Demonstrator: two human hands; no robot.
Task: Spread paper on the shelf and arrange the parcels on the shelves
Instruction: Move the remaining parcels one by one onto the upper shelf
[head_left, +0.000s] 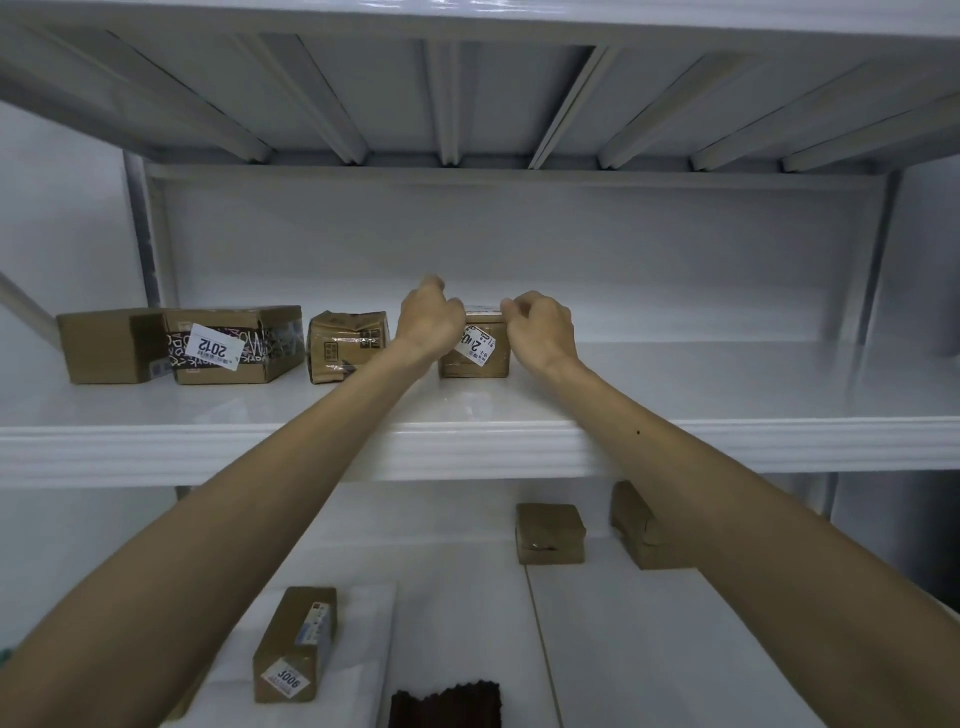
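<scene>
On the lower shelf (649, 649) a long parcel (295, 644) lies on white paper (363, 634). On the upper shelf (727, 400) your left hand (431, 323) and right hand (543, 327) curl their fingers around a small labelled parcel (475, 358), one at each side. Left of it stand a crumpled parcel (348, 345) and a large taped box (228, 345)
</scene>
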